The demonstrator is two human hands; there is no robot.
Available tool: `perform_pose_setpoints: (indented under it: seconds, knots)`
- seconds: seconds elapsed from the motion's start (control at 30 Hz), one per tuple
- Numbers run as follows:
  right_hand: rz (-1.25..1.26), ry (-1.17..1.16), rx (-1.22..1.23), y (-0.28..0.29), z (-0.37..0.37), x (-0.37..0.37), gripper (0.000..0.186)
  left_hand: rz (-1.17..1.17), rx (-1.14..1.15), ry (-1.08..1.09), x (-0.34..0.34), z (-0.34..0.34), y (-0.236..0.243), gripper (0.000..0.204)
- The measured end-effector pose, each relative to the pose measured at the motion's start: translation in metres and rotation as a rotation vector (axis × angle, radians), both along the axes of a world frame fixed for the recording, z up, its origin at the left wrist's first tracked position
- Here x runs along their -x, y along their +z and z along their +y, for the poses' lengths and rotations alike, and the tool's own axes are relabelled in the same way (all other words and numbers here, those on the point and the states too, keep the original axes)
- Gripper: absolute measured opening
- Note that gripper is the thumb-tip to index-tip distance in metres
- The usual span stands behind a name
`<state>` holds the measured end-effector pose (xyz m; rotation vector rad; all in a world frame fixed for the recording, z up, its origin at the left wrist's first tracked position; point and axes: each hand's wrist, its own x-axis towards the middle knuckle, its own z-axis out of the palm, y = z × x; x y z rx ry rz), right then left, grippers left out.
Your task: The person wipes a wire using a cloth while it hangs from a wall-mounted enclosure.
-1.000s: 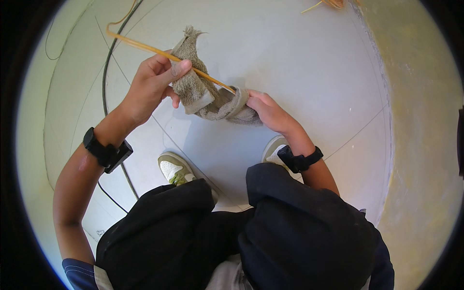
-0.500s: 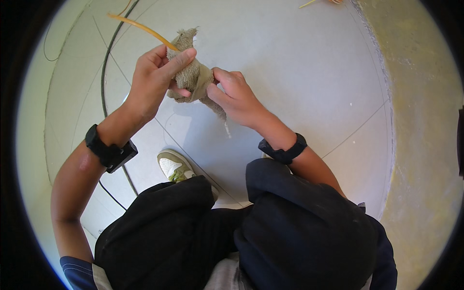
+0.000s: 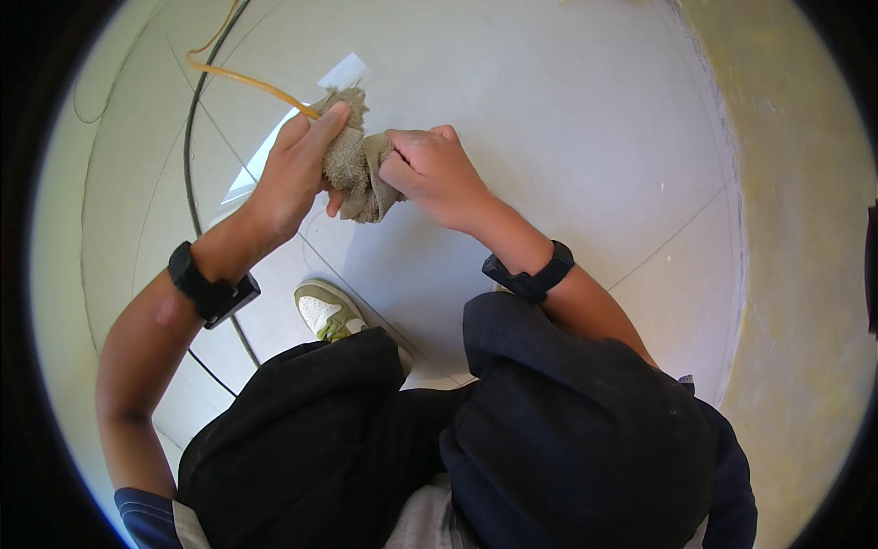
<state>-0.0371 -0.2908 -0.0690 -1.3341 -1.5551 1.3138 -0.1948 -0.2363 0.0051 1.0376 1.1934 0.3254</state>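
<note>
A frayed, grey-brown terry cloth [image 3: 346, 165] is bunched between my two hands, above the pale floor. My left hand [image 3: 294, 160] is closed on its left side, thumb on top. From beside that thumb a yellow-orange cable [image 3: 261, 87] runs out up and to the left; its part inside the grip is hidden by the cloth and fingers. On the right side of the bundle, my right hand [image 3: 437, 174] pinches a fold of the cloth with curled fingers.
A black cable [image 3: 189, 151] lies along the floor at the left. My shoe [image 3: 327, 311] and dark-trousered knees [image 3: 585, 412] are below the hands. Bright light patches [image 3: 343, 73] show on the floor tiles. A rough yellowish strip [image 3: 805, 229] borders the floor at the right.
The cloth's hanging lower corner is now gathered into the bundle. Both hands stay closed on it, my left slightly lower. The yellow-orange cable now bends in a loop at its far part.
</note>
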Motion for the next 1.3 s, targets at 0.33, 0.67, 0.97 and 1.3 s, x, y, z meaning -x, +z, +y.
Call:
perform_pose_setpoints:
  seconds: [0.33,0.67,0.97,1.3]
  knots:
    - [-0.269,0.008,-0.109,-0.012,0.006,-0.029,0.014,0.047,0.086,0.101,-0.007,0.007,0.001,0.040]
    - [-0.360,0.110,-0.067,-0.036,-0.023,-0.036,0.012,-0.035,0.029,0.304,0.014,-0.037,-0.019,0.039]
    - [-0.200,0.283,-0.130,-0.001,-0.001,0.006,0.019,-0.092,0.051,0.299,0.018,-0.045,-0.014,0.036]
    - [-0.548,0.391,-0.193,-0.029,-0.014,-0.030,0.015,-0.018,-0.005,0.331,0.025,-0.026,0.003,0.040]
